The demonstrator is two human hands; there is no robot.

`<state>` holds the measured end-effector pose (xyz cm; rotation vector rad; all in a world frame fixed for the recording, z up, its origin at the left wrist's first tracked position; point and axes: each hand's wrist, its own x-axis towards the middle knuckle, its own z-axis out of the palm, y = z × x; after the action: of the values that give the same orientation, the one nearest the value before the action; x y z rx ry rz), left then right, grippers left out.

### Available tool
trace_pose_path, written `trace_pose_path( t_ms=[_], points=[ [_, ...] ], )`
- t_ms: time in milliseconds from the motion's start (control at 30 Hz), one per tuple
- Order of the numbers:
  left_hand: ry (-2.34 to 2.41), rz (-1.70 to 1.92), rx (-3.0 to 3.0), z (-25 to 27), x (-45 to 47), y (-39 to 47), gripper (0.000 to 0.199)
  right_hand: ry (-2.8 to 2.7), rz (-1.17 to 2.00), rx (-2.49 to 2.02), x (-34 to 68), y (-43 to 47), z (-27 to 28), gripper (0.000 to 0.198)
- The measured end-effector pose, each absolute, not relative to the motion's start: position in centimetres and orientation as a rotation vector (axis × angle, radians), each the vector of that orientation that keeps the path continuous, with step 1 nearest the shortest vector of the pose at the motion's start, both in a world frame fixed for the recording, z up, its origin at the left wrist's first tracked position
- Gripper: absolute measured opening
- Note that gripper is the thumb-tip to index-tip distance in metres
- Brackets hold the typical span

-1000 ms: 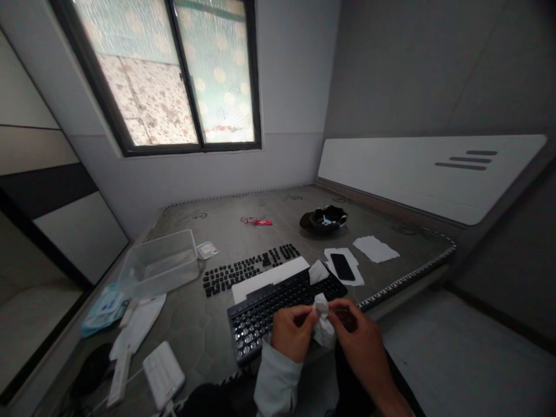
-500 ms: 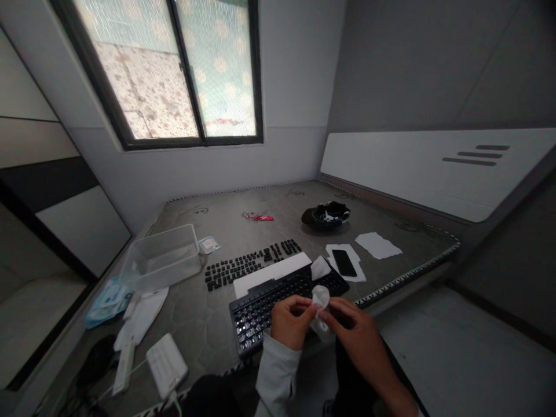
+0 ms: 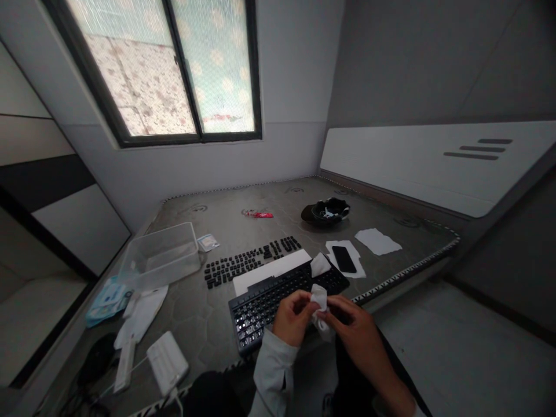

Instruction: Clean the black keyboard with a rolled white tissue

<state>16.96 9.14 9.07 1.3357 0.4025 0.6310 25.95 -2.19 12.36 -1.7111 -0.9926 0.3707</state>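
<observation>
A crumpled white tissue is pinched between my two hands, over the front edge of the keyboard. My left hand grips it from the left with thumb and forefinger; my right hand grips it from the right. Whether something small sits inside the tissue is hidden. Below and beyond my hands lies the dark keyboard base, its keycaps off. A folded white tissue rests on its right part. Rows of black keycaps are laid out behind it, past a white strip.
To the right, a phone lies on white paper, near another white sheet. A black cap and a red item sit farther back. On the left are a clear plastic bin, a blue packet and a white box with a cable.
Both hands keep hold of the tissue and its folds have shifted slightly between the fingers. The view has tilted a little; the other things lie as before.
</observation>
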Motion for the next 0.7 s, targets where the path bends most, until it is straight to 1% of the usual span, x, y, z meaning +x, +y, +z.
trace_pose_path(
  t_ms=[200, 467, 567, 700],
  points=[
    [0.433, 0.596, 1.318, 8.8, 16.7, 9.9, 0.023, -0.883, 0.337, -1.733, 26.4, -2.3, 11.4, 0.03],
    [0.587, 0.709, 1.301, 8.0, 15.3, 12.6, 0.038, -0.923, 0.279, -1.754, 26.5, -2.3, 11.4, 0.027],
    [0.642, 0.735, 1.308, 7.0, 14.7, 13.8, 0.04, -0.91, 0.292, -1.76, 26.4, -2.1, 11.0, 0.029],
    [0.75, 0.861, 1.365, 4.8, 14.4, 15.2, 0.038, -0.9, 0.31, -1.807, 26.8, -1.6, 9.9, 0.033]
  ],
)
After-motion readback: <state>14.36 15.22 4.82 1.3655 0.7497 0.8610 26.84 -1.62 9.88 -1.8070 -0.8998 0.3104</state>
